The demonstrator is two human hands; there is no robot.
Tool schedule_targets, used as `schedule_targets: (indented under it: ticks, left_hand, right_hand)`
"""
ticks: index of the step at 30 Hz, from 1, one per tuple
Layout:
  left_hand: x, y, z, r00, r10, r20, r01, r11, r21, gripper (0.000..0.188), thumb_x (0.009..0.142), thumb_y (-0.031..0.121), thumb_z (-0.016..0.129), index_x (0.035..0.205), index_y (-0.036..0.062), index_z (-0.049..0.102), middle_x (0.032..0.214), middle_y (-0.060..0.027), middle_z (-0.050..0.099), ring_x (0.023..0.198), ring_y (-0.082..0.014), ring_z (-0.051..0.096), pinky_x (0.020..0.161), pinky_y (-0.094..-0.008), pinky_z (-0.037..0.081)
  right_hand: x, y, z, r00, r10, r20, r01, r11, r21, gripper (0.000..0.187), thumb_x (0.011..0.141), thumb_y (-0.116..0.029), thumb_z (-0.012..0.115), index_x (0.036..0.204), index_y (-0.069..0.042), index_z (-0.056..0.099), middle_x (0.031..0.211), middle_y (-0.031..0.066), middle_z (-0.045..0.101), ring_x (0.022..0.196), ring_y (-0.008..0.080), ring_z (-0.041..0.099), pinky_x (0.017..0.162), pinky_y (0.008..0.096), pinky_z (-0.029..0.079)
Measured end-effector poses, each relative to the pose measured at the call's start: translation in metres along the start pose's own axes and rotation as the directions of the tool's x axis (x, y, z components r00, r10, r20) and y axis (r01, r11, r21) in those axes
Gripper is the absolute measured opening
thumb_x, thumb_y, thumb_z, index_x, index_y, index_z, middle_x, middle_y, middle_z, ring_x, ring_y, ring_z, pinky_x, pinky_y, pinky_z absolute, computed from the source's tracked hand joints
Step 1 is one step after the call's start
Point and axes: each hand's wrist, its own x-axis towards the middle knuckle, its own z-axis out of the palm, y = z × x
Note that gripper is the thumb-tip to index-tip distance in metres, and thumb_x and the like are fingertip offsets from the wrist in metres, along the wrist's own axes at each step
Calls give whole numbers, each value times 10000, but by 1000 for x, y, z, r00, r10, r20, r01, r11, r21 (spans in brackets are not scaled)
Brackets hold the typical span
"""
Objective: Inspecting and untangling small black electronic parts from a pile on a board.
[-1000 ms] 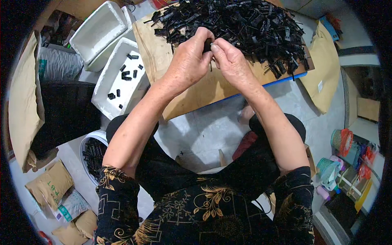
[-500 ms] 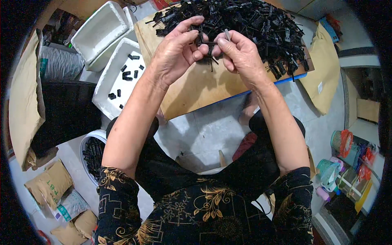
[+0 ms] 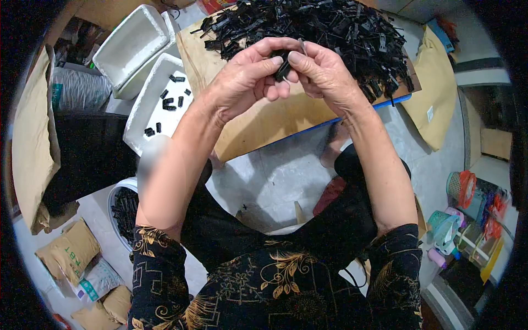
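Observation:
Both hands meet over the near edge of a wooden board. My left hand pinches a small black plastic part between its thumb and curled fingers. From the other side my right hand closes on the same part, thumb pressed against it. A thin grey tool tip sticks up between the right thumb and forefinger; the rest of it is hidden by the hand. Just beyond lies a large heap of black plastic parts, spread over the board's far half.
A white foam box at left holds several loose black pieces. Another foam box stands behind it. Lower left is a white bucket of black parts, near paper sacks. A tan sack leans by the board's right; baskets stand farther right.
My hands have come closer together around the black part. The left fingers, raised before, now curl over it, and the thin strip that hung below is mostly covered.

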Motion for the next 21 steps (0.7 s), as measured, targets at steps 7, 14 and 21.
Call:
schedule_targets:
  ticks: [7, 14, 21]
  left_hand:
    - [0, -1, 4, 984, 133, -115, -49, 836, 546, 349, 892, 137, 523, 1228, 64, 464, 969, -59, 599, 797, -127, 606, 693, -238, 497]
    - [-1, -5, 4, 919, 275, -281, -93, 847, 524, 297, 888, 52, 474, 1182, 10, 485, 891, -76, 614, 785, -129, 600, 678, -254, 515]
    - [-3, -5, -3, 897, 281, -341, -74, 856, 511, 302, 894, 56, 457, 1191, 11, 484, 854, -81, 609, 745, -124, 600, 663, -262, 523]
  right_hand:
    - [8, 7, 1, 990, -127, -67, 116, 981, -155, 236, 859, -320, 597, 940, -98, 588, 647, -76, 492, 465, -18, 325, 394, 149, 222]
    - [8, 8, 15, 996, 37, -77, -33, 998, 62, 251, 924, -342, 472, 868, -99, 504, 576, -66, 400, 438, 12, 298, 358, 173, 229]
    - [9, 9, 32, 995, 90, -41, -85, 990, 108, 246, 943, -324, 428, 962, -83, 475, 572, -43, 404, 428, 25, 301, 344, 172, 264]
